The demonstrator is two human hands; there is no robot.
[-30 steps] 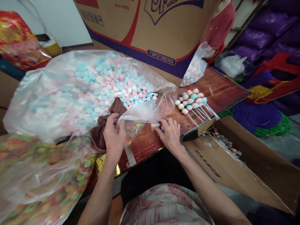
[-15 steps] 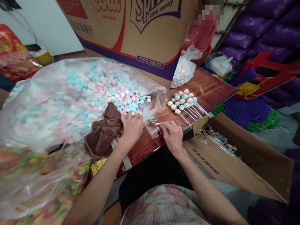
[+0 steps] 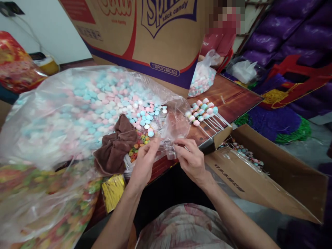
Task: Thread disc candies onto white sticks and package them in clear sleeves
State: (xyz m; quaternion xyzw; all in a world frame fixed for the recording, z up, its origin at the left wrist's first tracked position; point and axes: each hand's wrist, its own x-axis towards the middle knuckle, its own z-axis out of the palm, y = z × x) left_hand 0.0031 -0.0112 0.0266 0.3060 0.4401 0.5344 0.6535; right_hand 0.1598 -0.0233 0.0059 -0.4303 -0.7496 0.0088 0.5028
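Head view: both bare hands meet low over the near edge of the bench (image 3: 238, 97), with a small clear bag (image 3: 170, 151) printed in white between them. The right hand (image 3: 191, 159) pinches the bag's right side between thumb and curled fingers. The left hand (image 3: 145, 159) sits just left of it, thumb and fingers drawn close at the tips; clear film lies by those fingers, though whether they grip it I cannot tell.

Just left of the left hand, small ring candies (image 3: 135, 149) lie in a loose heap, partly covered by a crumpled brown cloth (image 3: 114, 148). A few white sticks (image 3: 128, 162) show below the ring candies, and a yellow packet (image 3: 113, 193) lies nearer the body. Behind the hands, a large clear bag (image 3: 64, 114) of pastel discs (pink, blue and white) lies on its side, with loose discs (image 3: 147, 117) at its mouth. To the right of that mouth, finished-looking candy sticks (image 3: 203, 111) lie side by side, their white ends pointing toward an open cardboard box (image 3: 280, 173), which holds more candy pieces.

A printed carton (image 3: 116, 38) marked "stick candy" rises behind the large bag; beside it stands a smaller bag (image 3: 202, 79) of pastel discs, near a person in a red top (image 3: 220, 43).
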